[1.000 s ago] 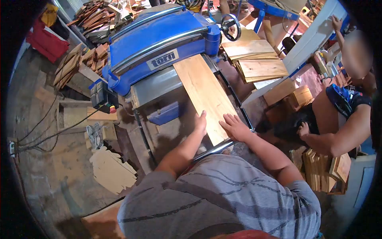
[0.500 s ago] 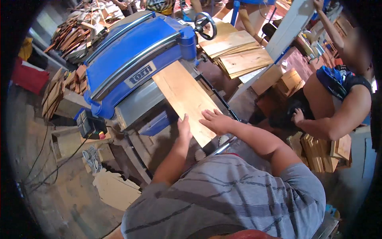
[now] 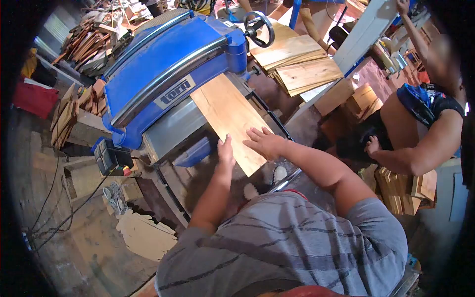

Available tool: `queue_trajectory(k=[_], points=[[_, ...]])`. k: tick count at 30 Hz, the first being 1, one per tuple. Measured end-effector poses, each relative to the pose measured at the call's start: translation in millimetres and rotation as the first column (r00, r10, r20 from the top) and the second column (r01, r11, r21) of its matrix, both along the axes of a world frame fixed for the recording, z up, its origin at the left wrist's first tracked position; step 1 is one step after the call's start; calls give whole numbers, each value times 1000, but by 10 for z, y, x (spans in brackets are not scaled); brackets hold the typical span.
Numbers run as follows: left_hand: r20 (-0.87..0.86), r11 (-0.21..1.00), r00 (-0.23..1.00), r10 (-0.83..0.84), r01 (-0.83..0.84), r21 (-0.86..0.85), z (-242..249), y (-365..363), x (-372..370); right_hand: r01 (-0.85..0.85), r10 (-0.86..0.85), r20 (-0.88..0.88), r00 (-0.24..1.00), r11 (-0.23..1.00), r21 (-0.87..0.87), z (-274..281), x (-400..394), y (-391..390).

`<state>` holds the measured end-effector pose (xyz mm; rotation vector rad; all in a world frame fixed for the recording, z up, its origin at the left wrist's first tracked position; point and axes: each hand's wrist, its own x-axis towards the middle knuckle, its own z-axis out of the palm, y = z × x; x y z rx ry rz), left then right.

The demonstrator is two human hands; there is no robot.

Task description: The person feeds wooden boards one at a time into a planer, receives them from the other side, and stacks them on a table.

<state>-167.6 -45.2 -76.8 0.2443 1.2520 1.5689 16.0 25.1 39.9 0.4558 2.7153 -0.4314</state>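
A long flat wooden board (image 3: 230, 116) lies at a slant, its far end at the opening of the blue machine (image 3: 163, 67). My left hand (image 3: 226, 150) holds the board's left edge near its close end, thumb on top and the other fingers hidden below. Over the right part of the board my right hand (image 3: 265, 143) rests flat, with its fingers spread on the upper face. The metal bed (image 3: 175, 129) of the machine shows to the left of the board.
Stacked boards (image 3: 309, 74) lie beyond the machine's handwheel (image 3: 259, 29). A co-worker (image 3: 420, 128) sits at the right beside a wood stack (image 3: 396, 190). A black control box (image 3: 111, 156) with cables stands left. Scrap wood (image 3: 94, 44) is piled at the back left.
The board has slid slightly forward toward the machine, and both my hands have shifted a little up and left with it. More of a shoe shows below the board.
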Motion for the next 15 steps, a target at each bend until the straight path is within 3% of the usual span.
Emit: queue_trajectory(k=[9, 13, 15], points=[[-14, 992, 996, -90, 91, 85, -10, -4, -175, 24, -23, -63, 998, 1000, 13, -158, -175, 179], [-84, 992, 989, -125, 125, -5, -67, -270, -150, 19, -19, 6, 1000, 1000, -19, -107, -257, 272], [-324, 999, 946, -13, 1, -39, 2, -441, -113, 25, -25, -25, 999, 1000, 1, -172, -283, 308]])
